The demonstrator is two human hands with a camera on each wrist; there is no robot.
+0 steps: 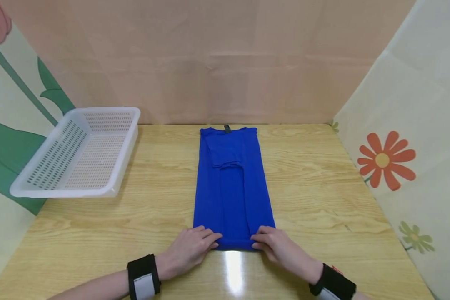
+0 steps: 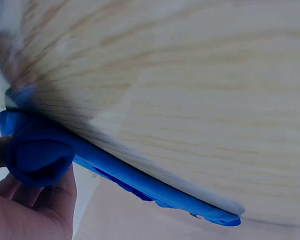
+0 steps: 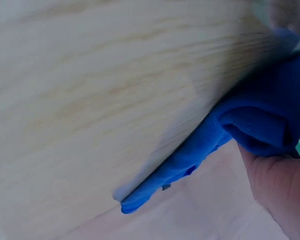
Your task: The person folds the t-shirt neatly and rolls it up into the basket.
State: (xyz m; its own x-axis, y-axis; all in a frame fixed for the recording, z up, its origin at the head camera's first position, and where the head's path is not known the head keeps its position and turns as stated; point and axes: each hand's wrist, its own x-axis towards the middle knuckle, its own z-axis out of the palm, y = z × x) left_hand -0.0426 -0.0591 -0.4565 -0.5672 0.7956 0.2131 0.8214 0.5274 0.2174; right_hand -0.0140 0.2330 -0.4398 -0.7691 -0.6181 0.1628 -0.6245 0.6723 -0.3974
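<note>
A blue shirt [image 1: 232,196] lies flat on the table, its sides and sleeves folded inward into a long strip. Its collar, with a dark label [image 1: 227,128], points to the far edge. The near end is turned over into a small roll, and its open end shows as a loop of cloth [image 2: 40,160] in the left wrist view. My left hand [image 1: 193,248] grips the roll at its left corner with curled fingers. At the right corner my right hand [image 1: 279,248] holds the same roll, thumb against the cloth [image 3: 260,125] in the right wrist view.
A white perforated plastic basket [image 1: 114,179] stands at the back left of the wooden table [image 1: 322,200]. Behind the table hangs a plain pinkish backdrop [image 1: 225,62]. A flower-patterned sheet [image 1: 427,125] borders the right side, with a similar one on the left.
</note>
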